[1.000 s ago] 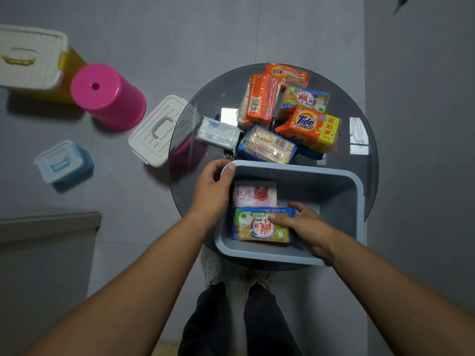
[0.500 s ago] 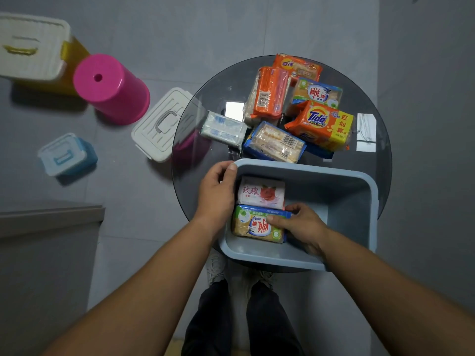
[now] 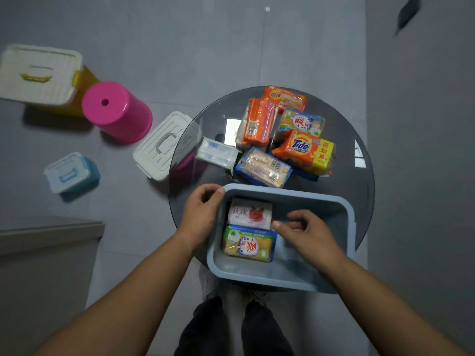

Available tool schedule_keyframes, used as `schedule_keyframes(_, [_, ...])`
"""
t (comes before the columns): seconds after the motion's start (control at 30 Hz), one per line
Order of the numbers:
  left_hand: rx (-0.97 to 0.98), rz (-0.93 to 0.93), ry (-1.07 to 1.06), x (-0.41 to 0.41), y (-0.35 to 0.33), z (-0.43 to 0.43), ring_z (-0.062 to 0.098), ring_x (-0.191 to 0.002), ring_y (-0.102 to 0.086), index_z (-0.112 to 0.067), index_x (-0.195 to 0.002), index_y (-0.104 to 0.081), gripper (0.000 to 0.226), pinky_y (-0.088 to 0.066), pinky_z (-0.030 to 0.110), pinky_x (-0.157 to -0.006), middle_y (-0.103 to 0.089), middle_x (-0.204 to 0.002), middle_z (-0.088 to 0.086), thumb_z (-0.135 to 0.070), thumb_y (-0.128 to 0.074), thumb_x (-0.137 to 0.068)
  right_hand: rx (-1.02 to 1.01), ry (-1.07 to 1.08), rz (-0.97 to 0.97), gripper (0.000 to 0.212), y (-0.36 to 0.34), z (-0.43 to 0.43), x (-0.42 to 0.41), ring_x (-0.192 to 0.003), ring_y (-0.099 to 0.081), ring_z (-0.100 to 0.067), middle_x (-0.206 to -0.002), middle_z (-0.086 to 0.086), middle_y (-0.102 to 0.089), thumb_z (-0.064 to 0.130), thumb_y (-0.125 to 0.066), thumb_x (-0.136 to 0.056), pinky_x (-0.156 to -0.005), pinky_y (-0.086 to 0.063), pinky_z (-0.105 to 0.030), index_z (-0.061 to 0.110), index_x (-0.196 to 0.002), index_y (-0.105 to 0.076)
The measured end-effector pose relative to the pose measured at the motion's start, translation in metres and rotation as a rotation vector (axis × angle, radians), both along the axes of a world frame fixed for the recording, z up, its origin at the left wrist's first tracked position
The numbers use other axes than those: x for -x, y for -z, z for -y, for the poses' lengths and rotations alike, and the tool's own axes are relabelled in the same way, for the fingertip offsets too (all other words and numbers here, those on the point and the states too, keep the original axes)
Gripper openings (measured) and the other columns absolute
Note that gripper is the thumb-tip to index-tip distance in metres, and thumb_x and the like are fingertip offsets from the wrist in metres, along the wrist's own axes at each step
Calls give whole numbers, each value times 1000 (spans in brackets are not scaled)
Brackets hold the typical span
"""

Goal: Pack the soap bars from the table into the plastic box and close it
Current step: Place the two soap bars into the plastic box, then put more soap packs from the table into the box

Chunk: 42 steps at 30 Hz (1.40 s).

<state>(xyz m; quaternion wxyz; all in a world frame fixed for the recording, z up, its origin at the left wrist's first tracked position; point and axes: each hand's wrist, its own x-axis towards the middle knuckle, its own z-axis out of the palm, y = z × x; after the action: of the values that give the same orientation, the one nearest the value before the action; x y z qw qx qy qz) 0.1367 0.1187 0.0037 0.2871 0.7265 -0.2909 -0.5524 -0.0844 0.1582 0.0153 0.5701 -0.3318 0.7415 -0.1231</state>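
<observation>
Lower centre of frame — I see left hand (image 3: 203, 214) gripping the rim of the pale-blue rectangular plastic box (image 3: 270, 280), steadying it; right hand (image 3: 308, 232) loose, empty, beside wrapped soap bars (image 3: 248, 244) inside.

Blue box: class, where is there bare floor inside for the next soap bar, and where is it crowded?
Bare floor: the right half of the blue box, between the two packed bars, white soap and green soap, and the right wall, though the right hand hovers over it. Crowded: the left side, and the soap pile on the table beyond.
</observation>
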Motion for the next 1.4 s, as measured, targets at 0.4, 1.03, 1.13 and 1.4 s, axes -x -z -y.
schedule_keyframes(0.4, [-86, 193, 77, -30, 33, 99, 26, -106, -65, -10, -124, -61, 42, -53, 41, -98, -67, -118, 8, -32, -72, -90, 206, 145, 225, 15, -64, 119, 11, -82, -74, -24, -89, -13, -77, 26, -67, -92, -77, -64, -41, 11, -92, -71])
schedule_keyframes(1.03, [-300, 293, 415, -51, 100, 185, 20, -96, -66, -10, -123, -55, 67, -52, 26, -69, -65, -114, 6, -24, -93, -69, 169, 81, -319, 60, 69, 304, 24, -103, -58, -19, -139, -10, -57, 43, -70, -90, -87, -50, -35, 16, -140, -50])
schedule_keyframes(1.13, [-320, 208, 411, -54, 100, 190, 15, -84, -72, -2, -119, -62, 63, -58, 20, -60, -73, -108, 9, -19, -94, -68, 88, 7, -289, 73, 75, 311, 29, -103, -68, -27, -135, -10, -59, 48, -72, -86, -93, -57, -48, 19, -146, -42])
schedule_keyframes(1.4, [-191, 7, 314, -64, 86, 185, 21, -85, -78, -4, -95, -70, 36, -63, 36, -78, -80, -94, 7, -13, -92, -69, 4, -55, -307, 79, 91, 322, 33, -91, -72, -26, -121, -7, -66, 56, -76, -77, -86, -60, -50, 22, -140, -42])
